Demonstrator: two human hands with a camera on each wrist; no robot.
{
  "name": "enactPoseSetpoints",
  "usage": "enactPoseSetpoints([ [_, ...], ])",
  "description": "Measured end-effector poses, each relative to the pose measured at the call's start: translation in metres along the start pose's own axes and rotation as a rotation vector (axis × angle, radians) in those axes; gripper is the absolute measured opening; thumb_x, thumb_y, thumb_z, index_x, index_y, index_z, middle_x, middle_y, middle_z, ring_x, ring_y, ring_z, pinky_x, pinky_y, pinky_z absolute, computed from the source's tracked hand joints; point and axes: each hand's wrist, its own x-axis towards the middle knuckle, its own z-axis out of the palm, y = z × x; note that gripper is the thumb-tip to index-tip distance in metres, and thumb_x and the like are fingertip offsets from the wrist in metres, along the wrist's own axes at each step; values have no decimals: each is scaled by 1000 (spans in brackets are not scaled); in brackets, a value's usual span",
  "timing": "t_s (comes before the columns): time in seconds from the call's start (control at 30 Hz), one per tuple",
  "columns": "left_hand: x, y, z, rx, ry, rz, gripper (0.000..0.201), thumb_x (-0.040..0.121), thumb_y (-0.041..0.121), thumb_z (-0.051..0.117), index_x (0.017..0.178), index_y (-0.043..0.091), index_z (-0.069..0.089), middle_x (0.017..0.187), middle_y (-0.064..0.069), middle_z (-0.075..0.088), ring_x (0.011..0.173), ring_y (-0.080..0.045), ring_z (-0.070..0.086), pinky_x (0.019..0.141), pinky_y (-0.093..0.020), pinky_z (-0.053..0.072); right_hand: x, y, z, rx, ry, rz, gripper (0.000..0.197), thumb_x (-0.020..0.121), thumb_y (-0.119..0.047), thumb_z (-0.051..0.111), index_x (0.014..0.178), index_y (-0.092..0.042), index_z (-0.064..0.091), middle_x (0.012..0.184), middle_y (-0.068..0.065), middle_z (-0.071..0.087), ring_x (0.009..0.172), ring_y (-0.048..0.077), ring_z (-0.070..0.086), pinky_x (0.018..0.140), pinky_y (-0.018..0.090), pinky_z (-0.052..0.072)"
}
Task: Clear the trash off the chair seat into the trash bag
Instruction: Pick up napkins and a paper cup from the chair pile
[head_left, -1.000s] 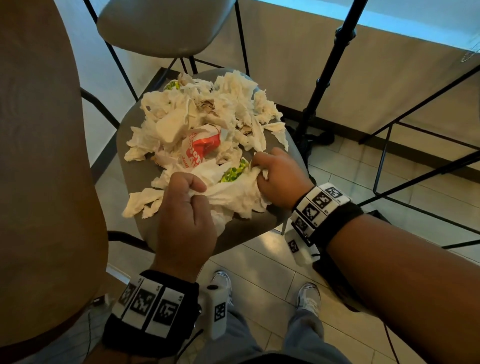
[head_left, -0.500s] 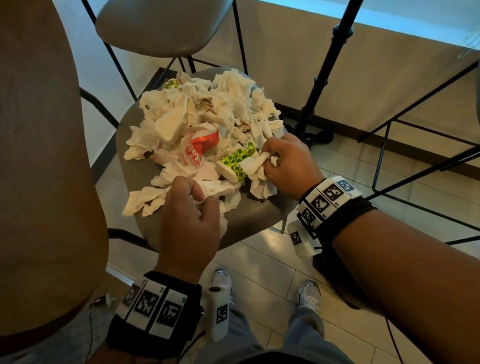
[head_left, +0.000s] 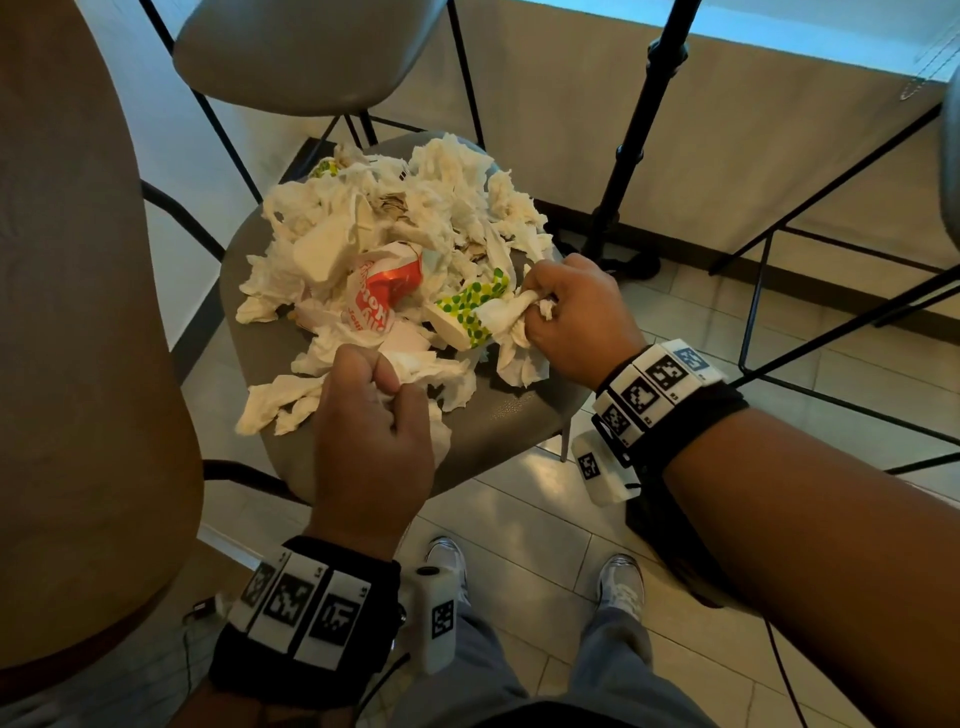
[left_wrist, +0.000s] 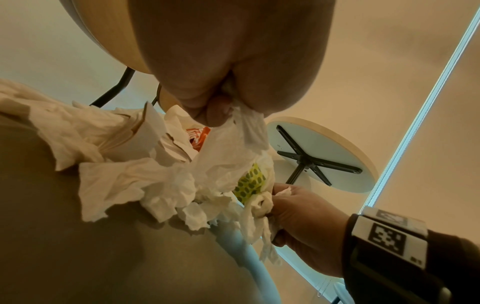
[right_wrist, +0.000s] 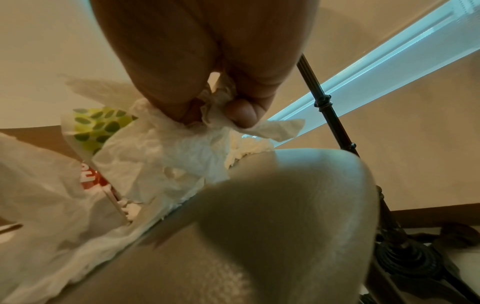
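A heap of crumpled white tissues (head_left: 426, 208) covers the grey chair seat (head_left: 498, 421), with a red and white wrapper (head_left: 379, 291) and a green-dotted paper cup (head_left: 467, 312) in it. My left hand (head_left: 374, 415) grips a wad of white tissue (left_wrist: 233, 148) at the heap's near edge. My right hand (head_left: 566, 312) pinches another white tissue (right_wrist: 182, 148) beside the dotted cup (right_wrist: 96, 125), at the seat's right edge. No trash bag shows in any view.
A tan chair back (head_left: 78, 312) fills the left. Another grey seat (head_left: 311, 47) stands beyond. A black tripod pole (head_left: 639, 150) rises right of the chair, with black metal frames (head_left: 831, 208) further right. My shoes (head_left: 618, 577) stand on the tiled floor below.
My right hand has drawn back to the right with its tissue, and the dotted cup has come out from under the heap. My left hand has kept its grip at the near edge.
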Motion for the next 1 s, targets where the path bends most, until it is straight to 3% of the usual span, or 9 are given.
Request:
enactPoseSetpoints([
  [0.07, 0, -1, 2, -4, -3, 9, 25, 92, 6, 61, 86, 18, 39, 75, -2, 45, 69, -21, 48, 58, -16, 35, -1, 1, 0, 3, 1, 6, 13, 92, -23, 63, 101, -19, 69, 98, 1, 53, 85, 12, 48, 66, 14, 32],
  [0.23, 1, 2, 1, -19, 11, 26, 25, 92, 10, 61, 86, 18, 39, 79, -13, 52, 73, -29, 55, 58, -29, 41, -4, -2, -11, 52, 44, 9, 10, 91, -21, 64, 99, -18, 70, 99, 4, 56, 84, 12, 49, 66, 15, 36],
  [0.4, 5, 11, 0, -34, 41, 69, 28, 90, -1, 61, 85, 16, 39, 78, -15, 51, 71, -32, 53, 59, -49, 47, -8, -7, -47, 111, 141, -9, 11, 89, -21, 65, 98, -19, 70, 100, 6, 60, 88, 15, 54, 74, 20, 42],
  [0.53, 9, 29, 1, -33, 71, 133, 20, 90, 8, 54, 87, 21, 38, 78, -13, 50, 68, -34, 54, 58, -55, 49, -18, -8, -81, 170, 203, -9, 8, 88, -20, 67, 96, -19, 70, 98, 4, 64, 89, 15, 56, 74, 15, 39],
  [0.67, 13, 56, 8, -87, 38, 209, 19, 92, 3, 55, 90, 16, 41, 80, -14, 48, 70, -32, 50, 60, -55, 48, -41, 0, -121, 195, 282, -4, 7, 88, -19, 68, 95, -20, 69, 95, 3, 64, 88, 17, 59, 77, 20, 46],
  [0.7, 14, 65, 11, -114, 13, 234, 18, 92, 3, 55, 91, 14, 42, 81, -16, 48, 70, -34, 50, 59, -55, 47, -49, 5, -131, 199, 301, -1, 7, 88, -18, 68, 94, -23, 68, 93, 2, 64, 87, 16, 58, 77, 20, 46],
  [0.8, 16, 92, 32, -211, -70, 232, 22, 91, 8, 53, 88, 26, 41, 77, -21, 45, 64, -41, 51, 53, -53, 43, -76, 26, -162, 208, 382, 16, 16, 87, -14, 69, 90, -28, 63, 89, 1, 63, 83, 11, 56, 74, 9, 42],
  [0.87, 13, 112, 54, -265, -141, 226, 19, 90, 12, 52, 86, 26, 39, 73, -23, 45, 60, -40, 52, 50, -54, 42, -97, 48, -180, 191, 447, 47, 18, 86, -13, 69, 90, -29, 63, 88, 5, 64, 81, 13, 58, 74, 9, 41],
  [1.0, -8, 153, 117, -341, -325, 272, 31, 94, 8, 53, 84, 33, 37, 72, -6, 46, 58, -16, 54, 52, -43, 47, -151, 108, -204, 145, 501, 217, 16, 87, -15, 70, 93, -28, 63, 91, 0, 62, 82, 1, 55, 76, 2, 37],
])
